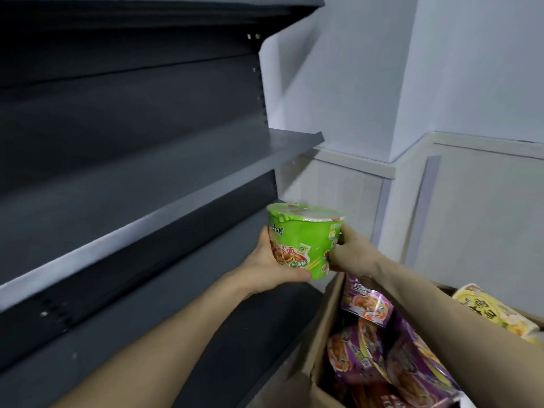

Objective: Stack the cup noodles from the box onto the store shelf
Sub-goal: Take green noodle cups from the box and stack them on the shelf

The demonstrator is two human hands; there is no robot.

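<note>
Glossy plastic-wrapped green cup [306, 240], matt dark metal shelf [164, 184], plain brown cardboard box [326, 328].

Person: two arms, head camera.
Left hand [273, 260] and right hand [350, 254] bare; left forearm [176, 328] and right forearm [426, 301] uncovered up to the frame edge.

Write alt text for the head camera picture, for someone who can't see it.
A left hand and right hand hold a green cup upright before dark grey shelves. Lower right, an open box holds purple cups and a yellow one.
</note>
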